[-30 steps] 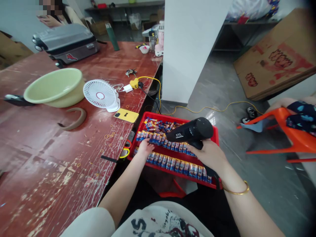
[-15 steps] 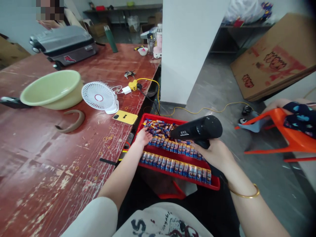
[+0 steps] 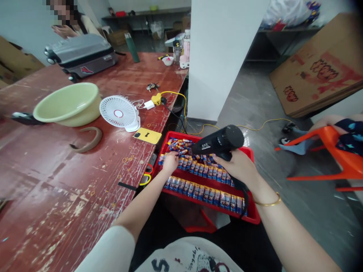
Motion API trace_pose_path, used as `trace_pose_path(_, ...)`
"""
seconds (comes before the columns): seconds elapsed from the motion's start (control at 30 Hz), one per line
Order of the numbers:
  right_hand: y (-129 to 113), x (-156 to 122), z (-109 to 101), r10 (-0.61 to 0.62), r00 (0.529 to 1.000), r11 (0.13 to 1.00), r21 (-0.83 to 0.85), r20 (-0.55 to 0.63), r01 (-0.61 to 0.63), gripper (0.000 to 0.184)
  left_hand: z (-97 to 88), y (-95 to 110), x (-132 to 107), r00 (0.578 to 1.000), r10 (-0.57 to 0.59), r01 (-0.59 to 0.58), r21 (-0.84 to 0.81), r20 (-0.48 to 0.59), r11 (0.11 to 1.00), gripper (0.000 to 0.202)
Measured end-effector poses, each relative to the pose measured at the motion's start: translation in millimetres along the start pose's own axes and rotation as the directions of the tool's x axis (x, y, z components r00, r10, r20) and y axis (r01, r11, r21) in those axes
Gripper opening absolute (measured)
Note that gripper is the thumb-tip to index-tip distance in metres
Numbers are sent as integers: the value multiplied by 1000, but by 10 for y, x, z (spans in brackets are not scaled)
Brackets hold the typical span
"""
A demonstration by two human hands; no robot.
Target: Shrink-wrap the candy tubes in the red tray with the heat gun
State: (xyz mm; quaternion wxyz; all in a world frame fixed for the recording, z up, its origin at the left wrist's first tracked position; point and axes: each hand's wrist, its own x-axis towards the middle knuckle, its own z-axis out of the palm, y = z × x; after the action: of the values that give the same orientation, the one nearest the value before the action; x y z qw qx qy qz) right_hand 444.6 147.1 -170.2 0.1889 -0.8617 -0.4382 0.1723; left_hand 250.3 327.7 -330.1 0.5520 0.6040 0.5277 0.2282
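A red tray (image 3: 249, 215) in front of me holds rows of small blue-and-red wrapped tubes (image 3: 204, 190) and a loose heap of them at its far end. My right hand (image 3: 238, 166) is closed round the handle of a black heat gun (image 3: 219, 141), whose nozzle points left over the tray. My left hand (image 3: 170, 162) rests on the left end of the upper row, fingers curled on the tubes there.
A worn red table (image 3: 70, 181) at left carries a pale green basin (image 3: 66, 104), a white fan (image 3: 119, 112), a yellow phone (image 3: 147, 135), a grey suitcase (image 3: 82, 54) and a yellow cable. A person stands behind it. An orange chair (image 3: 337, 155) is at right.
The heat gun has swung a little left and lower over the tray. My left hand has stayed at the left end of the upper row. The view has shifted slightly.
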Motion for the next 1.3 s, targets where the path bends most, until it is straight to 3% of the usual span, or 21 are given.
trace_pose_path(0.13,285,-242,-117,125,992,992,-1,-14,-125,47,388,225,529,999,46,-51,186,29,981,15)
trace_pose_path(0.23,504,-426,-220,284,958,958,29,28,-285,51,456,285,657,999,34,-44,347,36,937,14)
trace_pose_path(0.33,580,-460,-245,345,938,937,40,35,-346,53,316,201,494,998,28,-50,503,51,863,12)
trace_pose_path(0.4,502,-349,-189,282,959,958,49,24,-283,51,200,90,287,998,28,-60,598,62,800,18)
trace_pose_path(0.53,76,86,41,-2,1000,999,50,-23,3,45,100,-115,-98,995,59,-98,719,78,688,28)
trace_pose_path(0.7,-389,457,200,0,994,998,-57,106,6,47,8,-256,-344,980,151,-193,789,128,583,31)
trace_pose_path(0.8,-412,495,159,16,990,997,-80,139,-5,46,-170,-366,-423,982,168,-174,758,86,628,29)
trace_pose_path(0.97,-264,447,51,101,992,985,-149,77,-88,53,-443,-561,-450,975,222,-165,651,-6,741,27)
trace_pose_path(1.1,-249,297,73,-14,986,999,-45,168,22,49,-478,-622,-419,959,284,-217,626,-7,749,23)
trace_pose_path(1.3,-546,110,272,-64,981,998,38,184,58,46,-519,-629,-411,935,354,-244,663,-34,707,26)
